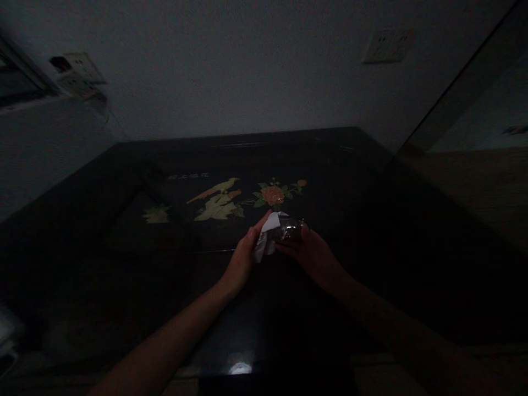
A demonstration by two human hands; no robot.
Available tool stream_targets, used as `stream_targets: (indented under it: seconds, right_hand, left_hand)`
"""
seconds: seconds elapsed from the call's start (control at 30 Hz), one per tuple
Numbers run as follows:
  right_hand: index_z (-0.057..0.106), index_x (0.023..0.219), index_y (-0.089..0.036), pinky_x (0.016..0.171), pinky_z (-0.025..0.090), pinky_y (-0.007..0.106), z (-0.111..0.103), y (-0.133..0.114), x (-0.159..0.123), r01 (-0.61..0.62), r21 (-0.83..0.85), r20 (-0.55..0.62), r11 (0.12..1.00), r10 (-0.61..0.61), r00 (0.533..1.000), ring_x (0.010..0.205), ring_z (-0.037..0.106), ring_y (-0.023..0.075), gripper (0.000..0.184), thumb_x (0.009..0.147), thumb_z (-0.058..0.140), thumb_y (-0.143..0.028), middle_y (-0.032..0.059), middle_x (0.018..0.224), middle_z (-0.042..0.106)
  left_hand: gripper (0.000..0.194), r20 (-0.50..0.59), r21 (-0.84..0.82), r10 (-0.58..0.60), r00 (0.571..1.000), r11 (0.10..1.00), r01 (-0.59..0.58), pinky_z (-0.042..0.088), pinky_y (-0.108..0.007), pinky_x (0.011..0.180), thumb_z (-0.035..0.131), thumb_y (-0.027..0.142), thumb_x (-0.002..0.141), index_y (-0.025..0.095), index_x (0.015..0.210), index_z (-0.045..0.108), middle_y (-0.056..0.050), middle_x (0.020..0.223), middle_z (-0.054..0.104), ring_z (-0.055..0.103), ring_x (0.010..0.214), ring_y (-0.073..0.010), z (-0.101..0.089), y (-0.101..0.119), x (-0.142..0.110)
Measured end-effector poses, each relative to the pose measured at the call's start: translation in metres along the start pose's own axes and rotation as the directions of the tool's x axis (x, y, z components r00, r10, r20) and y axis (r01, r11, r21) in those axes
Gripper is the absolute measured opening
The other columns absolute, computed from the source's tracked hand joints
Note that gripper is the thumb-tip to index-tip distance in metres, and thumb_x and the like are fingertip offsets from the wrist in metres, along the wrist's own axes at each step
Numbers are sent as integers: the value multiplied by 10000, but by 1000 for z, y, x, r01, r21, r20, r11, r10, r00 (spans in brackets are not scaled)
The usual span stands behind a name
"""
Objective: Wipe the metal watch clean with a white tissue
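My left hand (pixel 244 254) is closed on a crumpled white tissue (pixel 270 223), its thumb lying along the near side. The tissue presses against the left part of a dark, glossy, see-through thing (pixel 291 230) that looks like a pair of glasses. Bright reflections show on its curved surface. From the right, my right hand (pixel 315 253) grips the glasses, fingers curled around their edge. Both hands meet just above a black glossy table (pixel 264 297). Shadow and the fingers hide much of the glasses' shape.
The tabletop bears a bird picture (pixel 216 206) and an orange flower picture (pixel 273 195). Behind it rises a pale wall (pixel 247 71) with sockets at right (pixel 388 47) and left (pixel 84 67). A whitish object (pixel 8 330) shows at the lower left. The room is very dark.
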State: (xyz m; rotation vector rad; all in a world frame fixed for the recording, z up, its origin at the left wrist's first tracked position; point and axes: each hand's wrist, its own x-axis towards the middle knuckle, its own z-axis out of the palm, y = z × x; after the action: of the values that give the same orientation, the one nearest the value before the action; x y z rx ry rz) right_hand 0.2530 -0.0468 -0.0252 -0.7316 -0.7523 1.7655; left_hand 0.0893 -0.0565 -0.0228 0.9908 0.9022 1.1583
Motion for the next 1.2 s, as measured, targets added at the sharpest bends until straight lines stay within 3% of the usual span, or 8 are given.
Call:
stream_targets:
  seconds: [0.1,0.23,0.33,0.53,0.8,0.93,1.2]
  right_hand:
    - [668,996,-243,934,510,412,0,-2,0,2,56,20,998,-3,1000,1006,658,217,407,709,738,-523,35,1109,694]
    - [675,998,-248,955,493,411,3,-2,-3,4,76,29,997,-6,1000,1028,645,214,391,726,722,-525,28,1114,693]
    - [669,1020,-256,964,485,421,7,3,-6,0,70,47,998,-3,999,1052,635,222,400,737,706,-537,31,1122,690]
    - [644,1113,-240,983,470,442,13,6,-12,66,-35,120,997,-62,991,1117,602,256,488,729,718,-534,71,1183,662]
    - [625,1058,-252,921,505,415,11,6,-12,37,-147,34,988,-32,999,1075,617,236,418,752,702,-526,57,1134,671]
    - [650,1081,-230,925,489,394,9,5,-10,52,-236,55,970,-40,998,1078,608,239,406,789,669,-512,64,1107,686]
    - [689,1014,-227,906,492,376,14,6,-9,-14,-182,43,983,22,999,1014,630,216,353,759,712,-470,59,1063,694]
  left_hand:
    - [638,79,-28,32,996,999,-30,312,-414,1109,330,603,903,194,1353,522,-87,1315,597,460,1302,-283,2,7,0]
    - [502,57,191,151,987,969,-160,251,-396,1144,469,476,899,225,1327,545,-61,1414,509,412,1339,-268,1,11,0]
    - [502,59,267,213,975,938,-221,283,-390,1127,466,473,909,247,1355,498,-64,1400,516,455,1299,-254,2,7,-3]
    - [590,44,225,274,961,934,-277,370,-358,1074,362,598,903,295,1409,385,-49,1436,458,455,1289,-238,9,-2,-10]
    - [579,-11,222,291,957,933,-282,361,-383,1075,344,608,904,269,1371,400,-76,1421,461,468,1269,-234,13,-4,-8]
    - [560,-28,253,306,952,923,-289,349,-376,1081,346,589,913,250,1356,401,-83,1441,431,447,1286,-230,16,-1,-10]
    - [534,-49,377,346,937,875,-303,284,-421,1119,355,541,929,232,1357,432,-97,1435,435,400,1327,-257,11,3,-8]
